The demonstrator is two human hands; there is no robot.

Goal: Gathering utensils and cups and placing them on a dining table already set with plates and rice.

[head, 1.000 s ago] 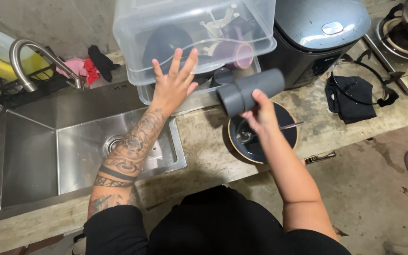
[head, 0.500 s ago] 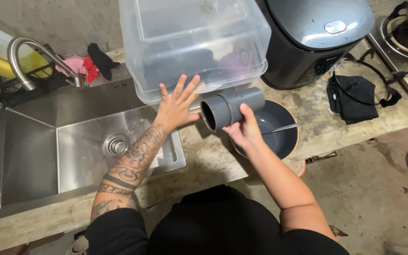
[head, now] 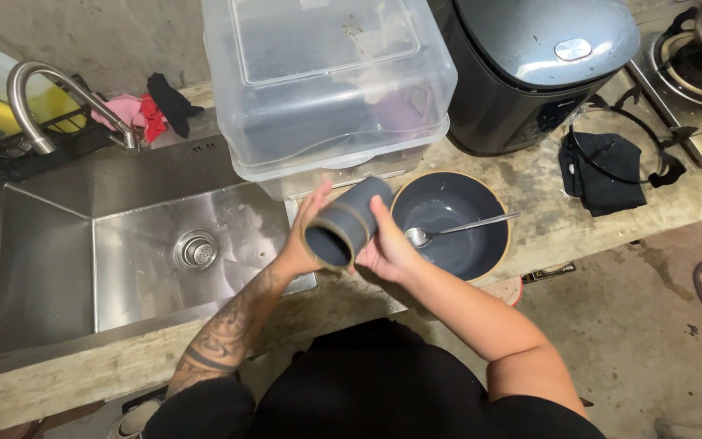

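Stainless sink (head: 58, 268) sits empty left of the clear lidded dish box (head: 327, 81), which holds dark dishes, hard to make out through the plastic. Just right of the sink, a dark bowl (head: 469, 252) has a spoon (head: 457, 229) in it. Both hands, left hand (head: 302, 244) and right hand (head: 387, 248), grip the grey cup (head: 347, 223), tipped sideways, mouth toward the camera, base toward the box.

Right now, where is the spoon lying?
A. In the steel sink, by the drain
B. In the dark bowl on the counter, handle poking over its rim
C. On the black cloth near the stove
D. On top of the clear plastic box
B: the spoon rests with its head inside the dark bowl, and its handle reaches out past the bowl's right rim, beside the grey cup held in both hands.
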